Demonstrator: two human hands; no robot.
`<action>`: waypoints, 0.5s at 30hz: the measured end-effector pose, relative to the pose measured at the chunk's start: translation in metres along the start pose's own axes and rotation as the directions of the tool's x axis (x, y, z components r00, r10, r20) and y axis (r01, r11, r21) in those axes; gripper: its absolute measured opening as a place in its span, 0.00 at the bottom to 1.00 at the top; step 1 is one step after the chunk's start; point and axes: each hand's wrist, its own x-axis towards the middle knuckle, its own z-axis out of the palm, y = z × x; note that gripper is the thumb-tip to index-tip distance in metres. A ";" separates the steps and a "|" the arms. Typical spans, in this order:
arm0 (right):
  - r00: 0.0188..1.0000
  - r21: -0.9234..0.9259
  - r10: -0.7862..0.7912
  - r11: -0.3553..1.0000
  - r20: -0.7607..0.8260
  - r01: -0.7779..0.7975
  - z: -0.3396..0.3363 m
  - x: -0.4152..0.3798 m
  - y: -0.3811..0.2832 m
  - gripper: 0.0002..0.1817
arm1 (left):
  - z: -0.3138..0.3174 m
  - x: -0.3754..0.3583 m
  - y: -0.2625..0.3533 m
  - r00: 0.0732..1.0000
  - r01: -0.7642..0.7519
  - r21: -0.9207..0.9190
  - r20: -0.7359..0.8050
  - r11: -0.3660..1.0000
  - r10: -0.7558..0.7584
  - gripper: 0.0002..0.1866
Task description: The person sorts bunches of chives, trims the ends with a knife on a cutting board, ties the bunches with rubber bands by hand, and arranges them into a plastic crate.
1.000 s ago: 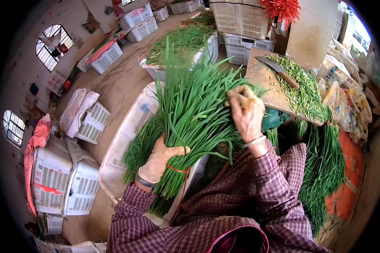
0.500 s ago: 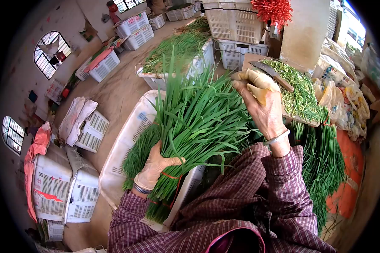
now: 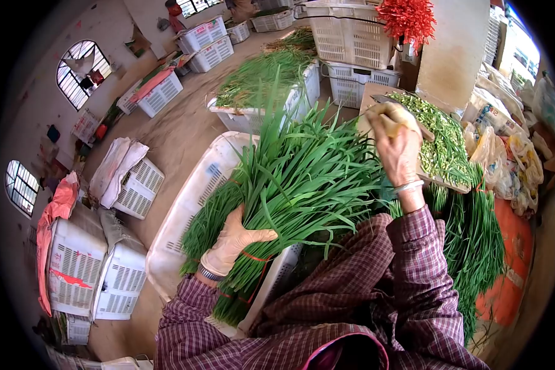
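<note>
A large bunch of garlic chives (image 3: 308,166) lies across a white crate, leaves pointing up and right. My left hand (image 3: 231,243), in a pale glove, is wrapped round its lower stalks, thumb on top, near a red band. My right hand (image 3: 398,132) is raised to the right of the leaves with its fingers curled closed; whether something small is in them is hidden. Behind it, a knife (image 3: 427,132) lies on a board (image 3: 369,98) spread with chopped green and pale stem pieces (image 3: 444,139). The hand covers part of the knife.
The white crate (image 3: 166,246) stands before me with more greens. Another crate (image 3: 299,102) heaped with greens is beyond it. Long green bunches (image 3: 475,240) hang below the board. Plastic bags (image 3: 505,154) pile up at right; stacked crates (image 3: 77,265) stand at left.
My right hand has moved a little right and down, from beside the board's edge to in front of the knife, its fingers curled tighter. My left hand keeps its hold.
</note>
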 end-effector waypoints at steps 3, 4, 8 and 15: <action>0.973 -0.037 -0.179 0.984 -0.149 0.175 -0.020 0.015 0.029 0.14 | 0.004 0.001 0.009 1.000 -0.009 -0.088 -0.021 0.996 0.007 0.43; 0.959 0.069 -0.202 0.973 -0.198 0.219 -0.022 0.016 0.030 0.17 | 0.004 0.002 0.010 1.000 -0.009 -0.094 -0.030 0.996 0.007 0.43; 0.877 -0.157 -0.407 0.912 -0.256 0.378 -0.037 -0.010 -0.014 0.21 | 0.009 0.012 0.018 0.995 0.074 -0.119 -0.063 0.990 -0.082 0.41; 0.864 0.052 -0.476 0.871 -0.162 0.489 -0.038 -0.017 -0.060 0.08 | 0.015 0.021 0.019 0.999 0.025 0.122 -0.031 0.992 -0.021 0.46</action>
